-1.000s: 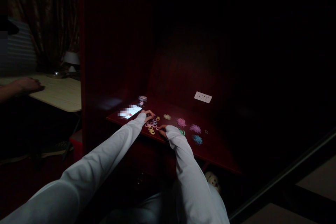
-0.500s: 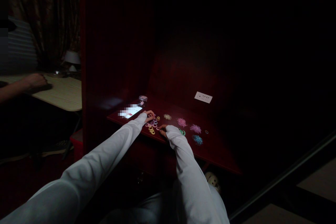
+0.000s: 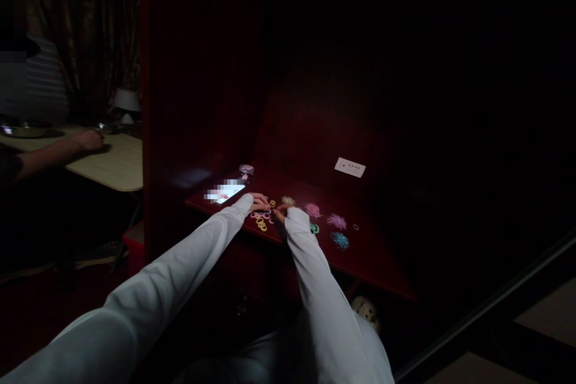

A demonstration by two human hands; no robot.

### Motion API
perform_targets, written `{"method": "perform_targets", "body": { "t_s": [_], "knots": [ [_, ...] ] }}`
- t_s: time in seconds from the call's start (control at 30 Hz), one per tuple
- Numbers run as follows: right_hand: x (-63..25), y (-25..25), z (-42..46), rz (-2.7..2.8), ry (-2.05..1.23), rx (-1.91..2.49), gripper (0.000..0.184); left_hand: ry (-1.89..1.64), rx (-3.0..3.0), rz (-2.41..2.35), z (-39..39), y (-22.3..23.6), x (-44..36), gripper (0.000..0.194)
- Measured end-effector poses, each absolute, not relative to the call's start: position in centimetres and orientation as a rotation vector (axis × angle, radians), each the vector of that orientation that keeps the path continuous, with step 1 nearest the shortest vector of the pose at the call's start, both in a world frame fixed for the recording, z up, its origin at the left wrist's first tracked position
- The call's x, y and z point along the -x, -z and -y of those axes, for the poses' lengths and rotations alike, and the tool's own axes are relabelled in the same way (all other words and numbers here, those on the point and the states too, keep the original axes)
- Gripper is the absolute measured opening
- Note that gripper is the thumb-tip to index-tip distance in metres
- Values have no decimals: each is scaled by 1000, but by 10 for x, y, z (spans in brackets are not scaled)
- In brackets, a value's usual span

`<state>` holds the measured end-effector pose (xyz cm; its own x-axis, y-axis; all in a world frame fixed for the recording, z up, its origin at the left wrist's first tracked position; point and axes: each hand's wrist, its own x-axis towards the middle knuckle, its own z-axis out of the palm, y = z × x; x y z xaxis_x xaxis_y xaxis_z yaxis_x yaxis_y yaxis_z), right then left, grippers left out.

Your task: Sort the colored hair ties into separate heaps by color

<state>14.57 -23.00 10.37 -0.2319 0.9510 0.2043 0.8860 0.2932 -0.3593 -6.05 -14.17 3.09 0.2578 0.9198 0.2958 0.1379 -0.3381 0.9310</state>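
Observation:
On a dark red desk (image 3: 382, 264) lies a scatter of small coloured elastic rings (image 3: 261, 220), yellow, pink and purple. My left hand (image 3: 257, 200) rests at the scatter's far edge, fingers curled on the rings. My right hand (image 3: 282, 212) has its fingers pinched together just right of the rings, beside a pale yellowish pile (image 3: 288, 200). Both hands are small and dim, so what they pinch is unclear. Sorted piles lie to the right: pink (image 3: 312, 210), lilac (image 3: 336, 221), blue (image 3: 340, 240) and green (image 3: 314, 228).
A lit phone (image 3: 226, 192) lies left of my left hand, a small round container (image 3: 245, 170) behind it. A white card (image 3: 350, 167) leans on the back panel. At far left another person's hand (image 3: 87, 140) rests on a pale table (image 3: 112, 162).
My right hand has moved up and away from the desk's front edge toward the yellowish pile. The other person's hand has slid right across the pale table.

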Motion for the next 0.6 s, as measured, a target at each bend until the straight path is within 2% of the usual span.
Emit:
{"method": "perform_targets", "body": {
  "t_s": [0.27, 0.6],
  "knots": [
    [-129, -94, 228, 2006, -308, 1666, 25, -1065, -1790, -961, 134, -28, 57, 28],
    [-130, -89, 206, 1850, -522, 1652, 12, -1198, -1815, -990, 147, -40, 58, 37]
  ]
}}
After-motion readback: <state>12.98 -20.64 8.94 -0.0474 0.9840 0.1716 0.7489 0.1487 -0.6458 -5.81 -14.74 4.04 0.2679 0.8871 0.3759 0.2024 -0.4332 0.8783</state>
